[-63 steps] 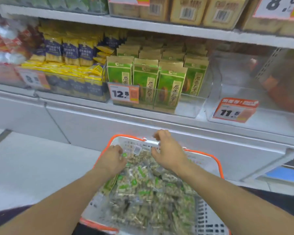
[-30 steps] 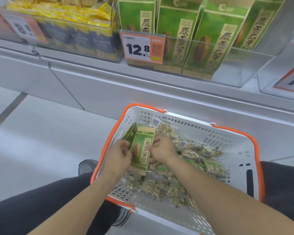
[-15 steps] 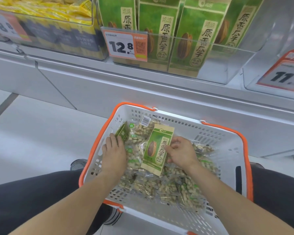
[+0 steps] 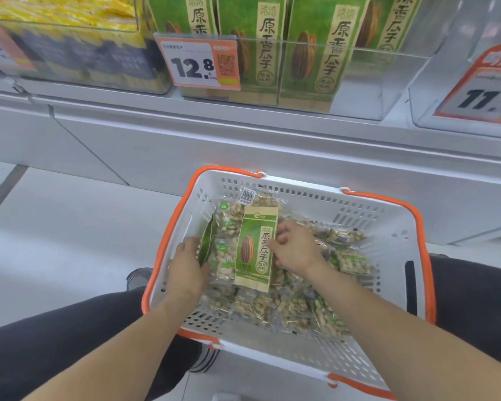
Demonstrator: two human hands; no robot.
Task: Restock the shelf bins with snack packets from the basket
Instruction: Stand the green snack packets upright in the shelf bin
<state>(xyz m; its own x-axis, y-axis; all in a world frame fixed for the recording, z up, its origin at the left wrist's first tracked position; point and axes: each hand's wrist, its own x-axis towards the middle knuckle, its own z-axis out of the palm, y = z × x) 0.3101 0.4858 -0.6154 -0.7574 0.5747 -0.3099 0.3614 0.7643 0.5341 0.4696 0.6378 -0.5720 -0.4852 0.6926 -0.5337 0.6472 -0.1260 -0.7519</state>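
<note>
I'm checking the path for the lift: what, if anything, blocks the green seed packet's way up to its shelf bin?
Nothing visible: the green seed packet, held by the right hand, has open air up to the bin.

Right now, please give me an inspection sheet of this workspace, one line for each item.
Surface: white basket with orange rim, on a pale floor.
Job's things: a green seed packet held upright; a second green packet edge-on at the left wall; clear peanut packets below.
Clutter: nothing seen.
Grippers: right hand pinches the upright packet; left hand touches the edge-on packet, grip unclear.
Cables: nothing seen.
Surroundings: shelf bin of matching green packets, price tag 12.8.
</note>
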